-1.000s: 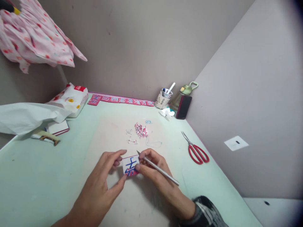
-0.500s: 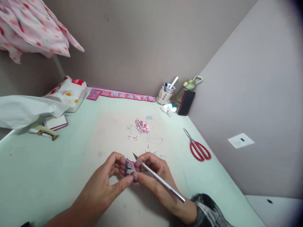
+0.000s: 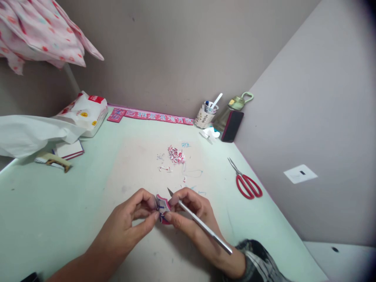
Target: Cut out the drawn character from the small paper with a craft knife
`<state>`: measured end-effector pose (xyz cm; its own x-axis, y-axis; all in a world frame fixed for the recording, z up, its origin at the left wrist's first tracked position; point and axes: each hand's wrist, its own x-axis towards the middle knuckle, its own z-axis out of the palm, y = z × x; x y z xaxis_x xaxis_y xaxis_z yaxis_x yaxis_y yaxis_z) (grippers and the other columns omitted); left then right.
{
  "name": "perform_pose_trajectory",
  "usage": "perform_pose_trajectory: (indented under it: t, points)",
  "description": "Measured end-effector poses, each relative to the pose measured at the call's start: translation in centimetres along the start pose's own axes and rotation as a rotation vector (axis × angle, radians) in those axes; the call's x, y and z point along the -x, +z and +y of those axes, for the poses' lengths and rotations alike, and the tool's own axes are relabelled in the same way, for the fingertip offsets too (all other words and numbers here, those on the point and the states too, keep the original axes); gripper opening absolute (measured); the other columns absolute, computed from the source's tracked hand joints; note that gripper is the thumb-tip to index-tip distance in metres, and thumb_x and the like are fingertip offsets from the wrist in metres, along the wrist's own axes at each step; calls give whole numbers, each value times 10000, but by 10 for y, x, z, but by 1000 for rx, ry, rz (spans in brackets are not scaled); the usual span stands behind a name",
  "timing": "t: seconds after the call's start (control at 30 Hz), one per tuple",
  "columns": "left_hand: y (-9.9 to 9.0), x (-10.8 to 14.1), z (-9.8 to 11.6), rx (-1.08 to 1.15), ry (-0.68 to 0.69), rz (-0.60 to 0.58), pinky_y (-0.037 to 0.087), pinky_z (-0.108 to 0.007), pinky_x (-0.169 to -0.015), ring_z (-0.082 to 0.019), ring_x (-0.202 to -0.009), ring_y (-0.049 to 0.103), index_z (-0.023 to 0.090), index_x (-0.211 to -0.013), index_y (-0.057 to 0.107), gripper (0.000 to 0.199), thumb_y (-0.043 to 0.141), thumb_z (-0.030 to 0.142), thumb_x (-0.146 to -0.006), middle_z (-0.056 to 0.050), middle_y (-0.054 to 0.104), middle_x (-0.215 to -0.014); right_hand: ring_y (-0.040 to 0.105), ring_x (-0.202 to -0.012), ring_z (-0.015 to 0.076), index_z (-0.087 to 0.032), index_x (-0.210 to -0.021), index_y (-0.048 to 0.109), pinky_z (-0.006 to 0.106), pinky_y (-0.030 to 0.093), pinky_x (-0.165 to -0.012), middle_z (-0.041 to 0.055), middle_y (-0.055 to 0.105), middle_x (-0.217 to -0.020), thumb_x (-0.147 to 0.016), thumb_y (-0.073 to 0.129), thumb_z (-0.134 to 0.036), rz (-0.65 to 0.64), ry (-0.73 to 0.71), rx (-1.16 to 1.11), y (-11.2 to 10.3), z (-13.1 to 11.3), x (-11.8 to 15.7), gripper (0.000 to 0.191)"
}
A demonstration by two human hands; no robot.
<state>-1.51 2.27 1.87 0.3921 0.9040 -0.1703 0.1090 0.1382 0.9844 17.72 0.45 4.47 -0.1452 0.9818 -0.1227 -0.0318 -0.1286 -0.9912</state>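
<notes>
Small paper cutout point(image 3: 162, 206), pink-edged with blue marks, pinched from both sides just above the desk near the front edge. Left hand point(image 3: 126, 225) closed on its left side, thumb and fingertips pressing it. Right hand point(image 3: 190, 213) grips its right side with thumb and forefinger and also holds a silver craft knife point(image 3: 199, 222), which lies across the fingers with the blade tip pointing up-left, just above the cutout, and the handle running back toward the wrist. Cutout looks bent or folded between the hands; exact shape can't be made out.

Surface: pale green desk point(image 3: 58, 211) with a worn whitish patch in the middle. Pile of pink paper scraps point(image 3: 175, 154) farther back, well apart from the hands. Red scissors point(image 3: 246, 182) lie to the right, shut. Far edge: strip of pink cutouts point(image 3: 152, 116), pen cup point(image 3: 205, 115), green bottle point(image 3: 235, 105). Far left: tissue pack point(image 3: 85, 113), white plastic bag point(image 3: 32, 133). Grey walls meet at the far right corner; pink patterned cloth point(image 3: 41, 35) hangs top left.
</notes>
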Motion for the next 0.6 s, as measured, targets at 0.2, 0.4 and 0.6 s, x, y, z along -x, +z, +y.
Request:
perform_pose_trajectory:
  t: [0.2,0.4,0.6]
  points:
    - [4,2,2,-114,136,68,588,-268,-785,-173,-850,732,234,-847,583,102,609,316,-902,8,632,-877,576,-717,141,-211,-843,636,267,457,-653,-14,645,-776,-778,786,-195,55,-84,112,2,6,0,164]
    - [1,1,2,-184,166,72,589,-233,-739,-150,-794,722,231,-802,593,159,569,319,-932,9,629,-856,580,-702,138,-209,-828,635,262,450,-644,-17,646,-764,-779,790,-199,56,-83,135,3,8,0,163]
    - [3,0,7,-162,174,98,591,-228,-703,-155,-768,722,230,-770,592,156,594,316,-900,10,628,-829,586,-703,139,-209,-830,641,261,461,-650,-14,652,-766,-792,794,-212,61,-106,140,4,7,2,157]
